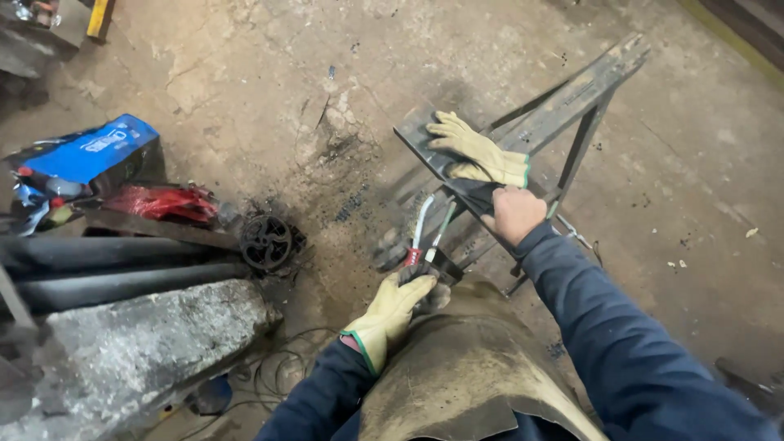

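Head view: gloved left hand grips red-handled welding holder.

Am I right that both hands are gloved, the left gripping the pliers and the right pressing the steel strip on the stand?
Not quite. In the head view, only the left hand is gloved; the right hand is bare. Its glove lies on the steel strip. The rest holds: pliers, stand.

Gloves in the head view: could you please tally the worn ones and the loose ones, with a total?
Worn gloves: 1, on the left hand
Loose gloves: 1, the spare glove lying on the metal stand
Total: 2
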